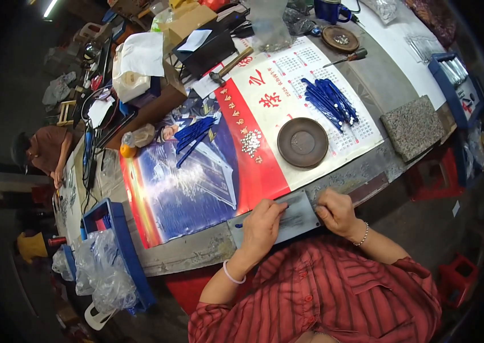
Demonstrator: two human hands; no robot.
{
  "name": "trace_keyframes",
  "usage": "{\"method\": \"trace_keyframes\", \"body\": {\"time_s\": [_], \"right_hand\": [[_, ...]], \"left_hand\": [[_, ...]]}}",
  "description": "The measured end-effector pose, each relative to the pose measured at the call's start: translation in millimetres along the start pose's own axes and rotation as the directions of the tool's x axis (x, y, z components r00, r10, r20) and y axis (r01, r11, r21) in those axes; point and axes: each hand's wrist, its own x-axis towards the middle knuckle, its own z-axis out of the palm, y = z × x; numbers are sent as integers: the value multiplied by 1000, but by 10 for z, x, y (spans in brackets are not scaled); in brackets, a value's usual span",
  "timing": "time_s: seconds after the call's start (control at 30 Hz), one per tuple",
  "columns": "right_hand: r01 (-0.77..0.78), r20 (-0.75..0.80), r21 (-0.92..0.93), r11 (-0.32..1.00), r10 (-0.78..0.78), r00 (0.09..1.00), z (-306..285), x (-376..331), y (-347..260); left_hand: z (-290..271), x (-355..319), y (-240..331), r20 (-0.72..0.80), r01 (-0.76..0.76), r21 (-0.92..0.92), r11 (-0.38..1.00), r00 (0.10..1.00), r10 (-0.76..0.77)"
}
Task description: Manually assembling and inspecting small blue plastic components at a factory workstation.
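My left hand [262,224] rests over a grey metal plate [296,212] at the table's near edge, fingers pinched together. A short dark blue tip [239,226] shows beside it on the left; whether it belongs to something in the hand I cannot tell. My right hand [338,212] is curled closed at the plate's right end, what it holds hidden. Beyond the plate stand a round brown dish [303,143] and a heap of small silver bits [251,143]. Slim blue pieces lie in two bunches, a larger one [330,104] at right and a smaller one [194,137] at left.
A printed calendar sheet [264,171] covers the table. A hammer [231,66], a screwdriver [347,57] and a second dish [340,39] lie farther back. A stone slab [413,127] and a blue tray [456,74] are right; a blue crate [117,228] and another person [50,148] left.
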Motion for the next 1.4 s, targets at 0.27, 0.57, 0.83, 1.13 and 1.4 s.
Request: {"method": "trace_keyframes", "body": {"time_s": [0.27, 0.57, 0.83, 1.13, 1.4], "right_hand": [[1, 19, -33, 999, -1, 1000, 22, 71, -9], [38, 0, 11, 999, -38, 999, -8, 55, 49], [66, 18, 14, 998, -66, 998, -44, 22, 3], [-3, -8, 120, 993, 4, 1000, -10, 17, -106], [-167, 146, 300, 939, 128, 981, 127, 251, -478]], "left_hand": [[-10, 153, -89, 115, -123, 183, 975, 988, 103], [-314, -88, -190, 176, -40, 325, 945, 984, -18], [141, 255, 122, 163, -96, 230, 968, 985, 59], [13, -120, -32, 14, 3, 69, 998, 1000, -4], [-106, -282, 278, 96, 269, -897, 349, 892, -442]]}}
